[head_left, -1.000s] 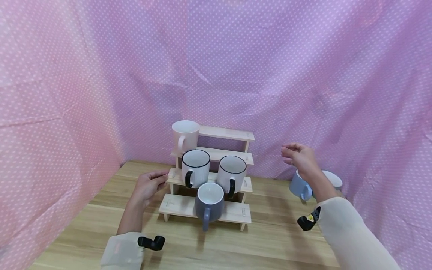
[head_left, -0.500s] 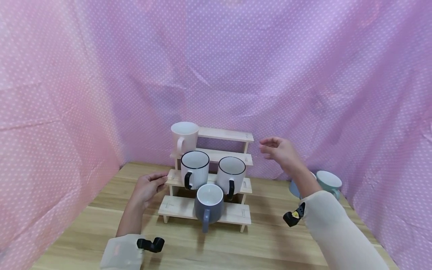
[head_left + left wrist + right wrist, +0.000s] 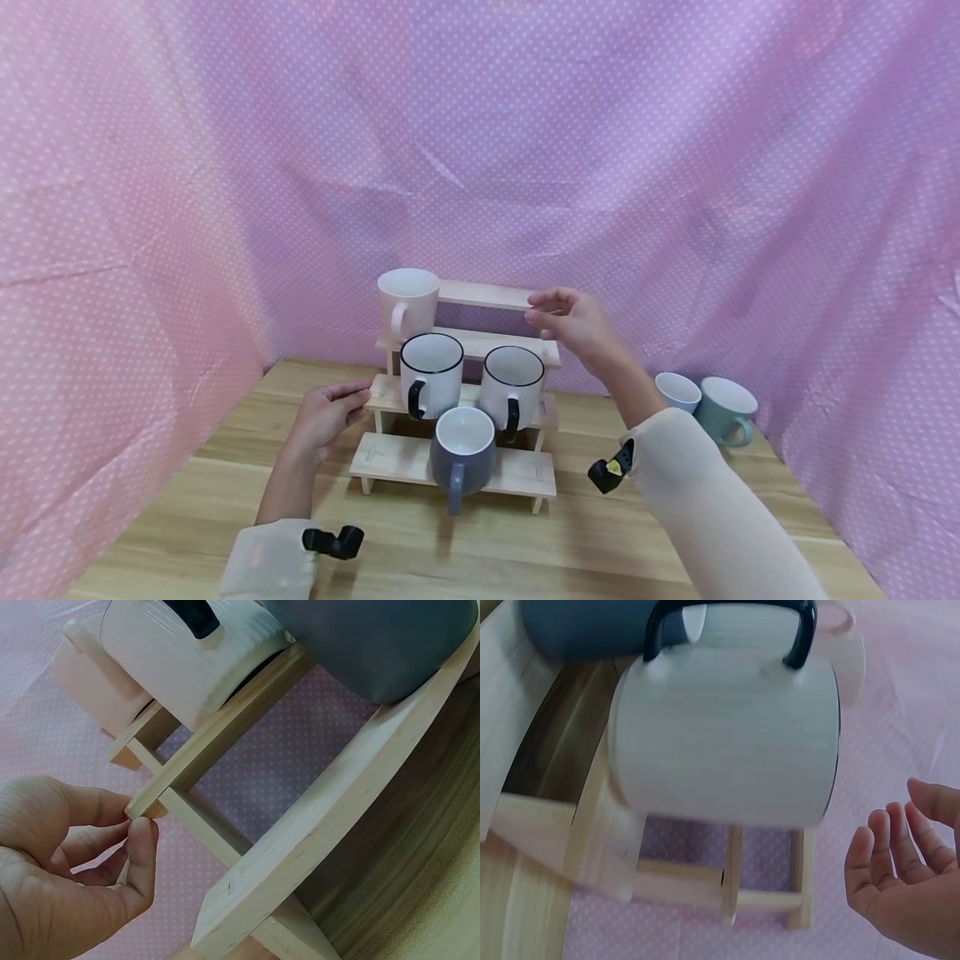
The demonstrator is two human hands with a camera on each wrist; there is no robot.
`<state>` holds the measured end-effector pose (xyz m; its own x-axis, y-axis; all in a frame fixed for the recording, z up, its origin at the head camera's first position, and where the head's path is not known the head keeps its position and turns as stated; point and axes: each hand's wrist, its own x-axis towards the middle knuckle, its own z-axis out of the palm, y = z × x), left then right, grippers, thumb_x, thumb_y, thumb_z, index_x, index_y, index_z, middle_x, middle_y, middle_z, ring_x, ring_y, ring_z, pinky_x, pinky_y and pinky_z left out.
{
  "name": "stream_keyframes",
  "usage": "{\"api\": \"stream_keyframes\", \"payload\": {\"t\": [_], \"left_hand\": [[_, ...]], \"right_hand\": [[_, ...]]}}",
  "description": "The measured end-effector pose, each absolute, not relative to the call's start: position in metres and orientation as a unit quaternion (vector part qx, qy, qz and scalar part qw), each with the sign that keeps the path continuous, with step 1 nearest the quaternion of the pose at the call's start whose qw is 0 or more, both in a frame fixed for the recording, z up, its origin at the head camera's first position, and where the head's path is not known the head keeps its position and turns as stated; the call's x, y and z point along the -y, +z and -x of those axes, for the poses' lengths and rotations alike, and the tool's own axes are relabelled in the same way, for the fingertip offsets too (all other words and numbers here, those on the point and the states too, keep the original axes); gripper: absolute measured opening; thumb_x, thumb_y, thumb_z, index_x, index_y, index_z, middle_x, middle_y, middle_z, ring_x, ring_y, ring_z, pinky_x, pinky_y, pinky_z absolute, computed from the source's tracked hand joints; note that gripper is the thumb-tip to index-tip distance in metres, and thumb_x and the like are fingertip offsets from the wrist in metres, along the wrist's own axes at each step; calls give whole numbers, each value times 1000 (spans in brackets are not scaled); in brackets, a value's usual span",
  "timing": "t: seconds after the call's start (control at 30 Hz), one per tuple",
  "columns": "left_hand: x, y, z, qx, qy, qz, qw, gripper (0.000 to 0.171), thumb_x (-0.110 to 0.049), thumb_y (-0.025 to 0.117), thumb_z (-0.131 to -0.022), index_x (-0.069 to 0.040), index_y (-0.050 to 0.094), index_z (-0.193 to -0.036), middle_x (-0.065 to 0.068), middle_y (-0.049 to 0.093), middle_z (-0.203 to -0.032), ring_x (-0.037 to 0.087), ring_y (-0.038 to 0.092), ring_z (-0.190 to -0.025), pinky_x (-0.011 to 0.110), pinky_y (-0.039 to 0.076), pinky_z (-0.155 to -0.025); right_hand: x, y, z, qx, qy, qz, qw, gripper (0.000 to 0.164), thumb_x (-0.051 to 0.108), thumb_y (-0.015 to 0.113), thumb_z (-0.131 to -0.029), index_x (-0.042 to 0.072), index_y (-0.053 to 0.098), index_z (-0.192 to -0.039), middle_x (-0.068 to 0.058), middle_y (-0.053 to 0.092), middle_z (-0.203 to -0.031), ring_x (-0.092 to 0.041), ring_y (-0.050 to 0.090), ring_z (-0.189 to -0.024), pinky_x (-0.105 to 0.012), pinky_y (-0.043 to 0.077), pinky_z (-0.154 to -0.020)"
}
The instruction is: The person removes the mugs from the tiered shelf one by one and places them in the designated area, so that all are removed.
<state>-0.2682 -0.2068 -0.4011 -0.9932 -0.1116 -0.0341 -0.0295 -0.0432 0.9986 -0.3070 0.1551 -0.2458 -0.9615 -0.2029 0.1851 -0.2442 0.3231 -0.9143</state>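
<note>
My left hand (image 3: 324, 419) pinches the left end of a wooden stepped rack (image 3: 390, 458) at its second step; thumb and forefinger meet on the board's tip in the left wrist view. Two white mugs with black rims and handles, a left one (image 3: 432, 379) and a right one (image 3: 513, 387), stand on that step. A grey-blue mug (image 3: 463, 462) sits on the lowest step. Higher up at the left is a pale pink mug (image 3: 408, 304). Near the rack's upper right end my right hand (image 3: 576, 325) hovers with loosely bent fingers, holding nothing.
A light blue mug (image 3: 678, 392) and a green mug (image 3: 726, 412) stand together on the wooden table (image 3: 600, 500) at the right, beyond my right forearm. Pink dotted cloth (image 3: 480, 167) hangs behind the table and along its sides.
My right hand has moved left, from above the blue and green mugs to the rack's upper right end. The left hand keeps its grip, and the mugs on the rack stay put.
</note>
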Motion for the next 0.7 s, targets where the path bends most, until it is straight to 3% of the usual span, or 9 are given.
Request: {"api": "stream_keyframes", "payload": {"t": [0.13,0.43,0.7], "left_hand": [[206,-400,268,688,-724,-47,28,40,-5,64,-102,14,56,-135,1,66,-105,4,61,-86,17,58,-79],[207,-400,269,690,-722,-44,26,40,-6,64,-102,14,56,-135,-3,66,-103,3,62,-86,17,58,-79],[208,-401,269,691,-721,-47,25,40,-6,63,-102,14,56,-136,-3,66,-103,3,62,-86,19,58,-81]], "right_hand": [[-138,-244,306,812,563,-152,10,29,10,73,-97,1,65,-123,-12,68,-118,-33,63,-114,-46,58,-95],[-104,-242,304,813,556,-175,-6,22,12,74,-97,5,67,-117,-9,69,-116,-36,63,-117,-47,58,-94],[-77,-238,299,816,546,-190,-23,21,14,73,-97,10,68,-117,-6,69,-113,-22,65,-107,-39,60,-89]]}}
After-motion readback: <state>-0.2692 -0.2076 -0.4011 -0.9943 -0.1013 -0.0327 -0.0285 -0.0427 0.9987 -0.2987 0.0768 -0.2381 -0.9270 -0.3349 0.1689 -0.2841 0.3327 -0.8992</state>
